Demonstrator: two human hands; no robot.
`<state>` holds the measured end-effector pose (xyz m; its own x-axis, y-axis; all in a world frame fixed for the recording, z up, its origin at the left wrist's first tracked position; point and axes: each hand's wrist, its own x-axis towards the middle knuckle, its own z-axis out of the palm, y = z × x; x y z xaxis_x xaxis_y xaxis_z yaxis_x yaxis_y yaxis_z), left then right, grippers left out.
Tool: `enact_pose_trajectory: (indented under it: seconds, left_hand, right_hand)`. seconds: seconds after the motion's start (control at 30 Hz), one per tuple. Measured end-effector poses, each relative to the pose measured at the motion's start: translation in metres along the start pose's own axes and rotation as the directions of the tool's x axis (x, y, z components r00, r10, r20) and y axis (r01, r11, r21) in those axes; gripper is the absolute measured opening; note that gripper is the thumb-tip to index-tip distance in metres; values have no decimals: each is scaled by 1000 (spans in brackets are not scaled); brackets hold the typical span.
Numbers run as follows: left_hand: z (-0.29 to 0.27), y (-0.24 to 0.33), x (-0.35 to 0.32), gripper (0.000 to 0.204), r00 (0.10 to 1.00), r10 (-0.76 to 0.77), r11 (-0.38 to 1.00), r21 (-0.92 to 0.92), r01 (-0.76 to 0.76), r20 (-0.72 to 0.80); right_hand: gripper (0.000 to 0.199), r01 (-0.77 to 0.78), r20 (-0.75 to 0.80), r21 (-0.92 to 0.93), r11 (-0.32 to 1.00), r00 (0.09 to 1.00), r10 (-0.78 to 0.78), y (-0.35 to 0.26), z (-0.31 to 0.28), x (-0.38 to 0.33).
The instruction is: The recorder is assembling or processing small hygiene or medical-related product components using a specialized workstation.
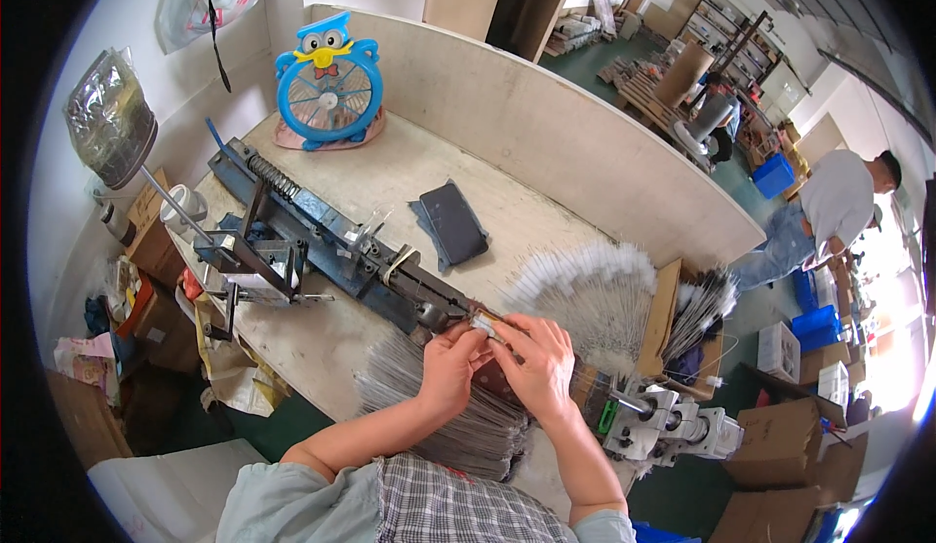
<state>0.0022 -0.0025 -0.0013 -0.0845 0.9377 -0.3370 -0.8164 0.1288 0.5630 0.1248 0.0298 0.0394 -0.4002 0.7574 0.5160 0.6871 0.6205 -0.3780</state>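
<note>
My left hand (452, 368) and my right hand (537, 362) meet over the near end of a long metal bench machine (336, 226). Between the fingertips of both is a small white piece (483, 325); its exact kind is too small to make out. Both hands are closed in a pinch. Just left of the fingers sits a dark rounded metal part (430, 317) of the machine. A thick bundle of thin grey wires (492, 436) lies under my forearms. Right of my hands, many thin wires with white ends (590, 290) fan out on the table.
A dark phone (454, 221) lies on the worktable (390, 168) behind the machine. Farther back stands a blue cartoon-shaped fan (330, 99). A metal motor unit (673, 426) is at the right edge, near a cardboard box of wires (697, 324). Another person (834, 207) stands far right.
</note>
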Motion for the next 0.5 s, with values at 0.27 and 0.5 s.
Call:
enact_pose_trajectory:
  seconds: [0.27,0.5]
  left_hand:
    - [-4,-1,1,11,1000,11,999,33,-11,0]
    - [0,1,0,12,1000,-10,999,-33,10,1]
  right_hand:
    - [24,-11,-19,34,999,1000,12,-3,6,-3]
    - [26,-40,-80,21,999,996,41,-5,6,-4]
